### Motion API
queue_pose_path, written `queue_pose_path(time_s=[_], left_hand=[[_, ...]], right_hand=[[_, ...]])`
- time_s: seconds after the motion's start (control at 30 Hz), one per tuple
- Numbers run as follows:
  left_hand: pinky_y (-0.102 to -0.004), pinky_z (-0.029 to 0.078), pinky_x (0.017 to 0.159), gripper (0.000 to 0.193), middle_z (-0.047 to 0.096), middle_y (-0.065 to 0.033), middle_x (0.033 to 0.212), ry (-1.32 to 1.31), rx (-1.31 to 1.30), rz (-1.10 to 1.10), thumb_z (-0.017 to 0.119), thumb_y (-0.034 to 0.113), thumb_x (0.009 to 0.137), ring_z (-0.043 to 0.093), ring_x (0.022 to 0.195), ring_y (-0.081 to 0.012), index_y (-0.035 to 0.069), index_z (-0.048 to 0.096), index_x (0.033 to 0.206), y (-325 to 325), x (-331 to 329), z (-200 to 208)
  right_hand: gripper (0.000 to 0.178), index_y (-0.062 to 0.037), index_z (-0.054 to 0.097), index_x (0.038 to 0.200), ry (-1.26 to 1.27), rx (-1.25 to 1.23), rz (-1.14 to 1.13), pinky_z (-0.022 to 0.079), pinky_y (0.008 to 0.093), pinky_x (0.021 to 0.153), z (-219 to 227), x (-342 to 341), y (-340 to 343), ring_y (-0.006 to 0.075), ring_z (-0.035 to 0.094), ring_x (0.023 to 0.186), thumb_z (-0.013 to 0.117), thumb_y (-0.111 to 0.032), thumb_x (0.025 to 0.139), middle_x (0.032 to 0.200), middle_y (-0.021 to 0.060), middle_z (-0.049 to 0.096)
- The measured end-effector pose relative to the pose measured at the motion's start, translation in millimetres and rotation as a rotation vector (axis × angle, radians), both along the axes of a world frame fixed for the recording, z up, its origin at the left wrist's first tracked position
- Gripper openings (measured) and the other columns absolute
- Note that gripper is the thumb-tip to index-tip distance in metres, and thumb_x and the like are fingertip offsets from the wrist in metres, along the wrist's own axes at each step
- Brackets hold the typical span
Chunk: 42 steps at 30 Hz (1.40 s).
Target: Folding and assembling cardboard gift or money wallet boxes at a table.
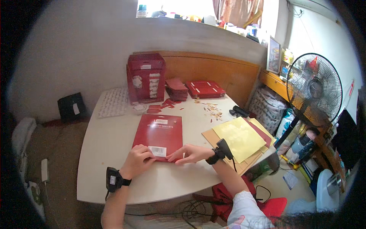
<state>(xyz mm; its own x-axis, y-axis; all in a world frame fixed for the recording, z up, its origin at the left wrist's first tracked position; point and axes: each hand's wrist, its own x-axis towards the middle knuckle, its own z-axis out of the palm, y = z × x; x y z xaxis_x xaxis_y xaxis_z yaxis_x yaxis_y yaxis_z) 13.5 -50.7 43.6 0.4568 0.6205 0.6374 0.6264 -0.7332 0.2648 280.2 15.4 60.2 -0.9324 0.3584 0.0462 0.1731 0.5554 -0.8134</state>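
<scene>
A flat red cardboard packet (158, 134) with a hang hole at its top lies on the white table in front of me. It has a white barcode label (157, 151) near its lower edge. My left hand (138, 162) is closed at the packet's lower left corner, its curled fingers beside the label. The left fingertips are partly hidden. On the lower right corner rests my right hand (191, 153), its fingers stretched out and touching the packet just right of the label. A dark strapped device sits on each wrist.
Behind the packet stand a tall dark red box (146, 93), stacked red cards (176, 89) and flat red packets (206, 89). Paper scraps (211, 109) are strewn near them. Yellow sheets (240, 137) and brown card lie at the right; a fan (315, 87) stands beyond.
</scene>
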Motion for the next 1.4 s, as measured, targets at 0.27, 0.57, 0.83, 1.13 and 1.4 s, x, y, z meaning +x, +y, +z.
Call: queue_pose_path(time_s=[0.27, 0.57, 0.83, 1.13, 1.4], left_hand=[[-0.0395, 0.047, 0.088, 0.026, 0.066, -0.0097, 0.102, 0.006, -0.04, -0.006, 0.075, 0.01, 0.068, 0.06, 0.101, -0.0282, 0.005, 0.067, 0.092, 4.0, 5.4, -11.2], [-0.0392, 0.05, 0.085, 0.019, 0.069, -0.0118, 0.1, 0.104, 0.015, 0.008, 0.077, 0.01, 0.069, 0.064, 0.096, -0.0279, 0.004, 0.07, 0.086, 6.9, 6.5, -13.3], [-0.0383, 0.049, 0.086, 0.012, 0.068, -0.0087, 0.099, 0.236, 0.114, 0.015, 0.069, 0.015, 0.076, 0.064, 0.096, -0.0255, 0.005, 0.068, 0.083, 6.5, 8.5, -16.4], [-0.0391, 0.051, 0.083, 0.013, 0.069, -0.0133, 0.101, 0.208, 0.093, 0.013, 0.073, 0.013, 0.074, 0.065, 0.098, -0.028, 0.003, 0.07, 0.082, 4.9, 6.4, -16.5], [-0.0394, 0.051, 0.086, 0.013, 0.069, -0.0138, 0.101, 0.163, 0.056, 0.016, 0.073, 0.012, 0.074, 0.064, 0.101, -0.0282, 0.002, 0.07, 0.083, 2.8, 9.1, -11.5]], right_hand=[[0.028, -0.0047, 0.065, 0.113, -0.018, 0.015, -0.269, 0.051, 0.0247, 0.055, 11.6, 26.3, -22.1, 0.0127, 0.065, 0.074, 0.062, -0.021, 0.091, 0.105, 0.0078, 0.069], [0.027, -0.0028, 0.066, 0.104, -0.215, 0.627, -0.943, 0.05, 0.036, 0.081, -7.6, 181.0, 6.6, 0.0274, 0.065, 0.091, 0.064, -0.019, 0.083, 0.097, 0.0157, 0.067], [0.025, -0.0054, 0.067, 0.104, -0.12, 0.7, -0.925, 0.046, 0.0387, 0.09, -30.4, 209.1, 66.0, 0.0311, 0.055, 0.104, 0.064, -0.015, 0.082, 0.108, 0.0143, 0.059], [0.018, -0.0076, 0.071, 0.093, 0.04, 0.719, -1.032, 0.049, 0.0342, 0.077, -64.3, 203.6, 84.4, 0.0259, 0.06, 0.087, 0.07, -0.018, 0.078, 0.099, 0.0103, 0.064], [0.012, -0.0061, 0.067, 0.084, 0.082, 0.576, -1.028, 0.049, 0.0309, 0.063, -57.0, 209.7, 84.1, 0.0197, 0.058, 0.067, 0.07, -0.015, 0.077, 0.097, 0.0089, 0.064]])
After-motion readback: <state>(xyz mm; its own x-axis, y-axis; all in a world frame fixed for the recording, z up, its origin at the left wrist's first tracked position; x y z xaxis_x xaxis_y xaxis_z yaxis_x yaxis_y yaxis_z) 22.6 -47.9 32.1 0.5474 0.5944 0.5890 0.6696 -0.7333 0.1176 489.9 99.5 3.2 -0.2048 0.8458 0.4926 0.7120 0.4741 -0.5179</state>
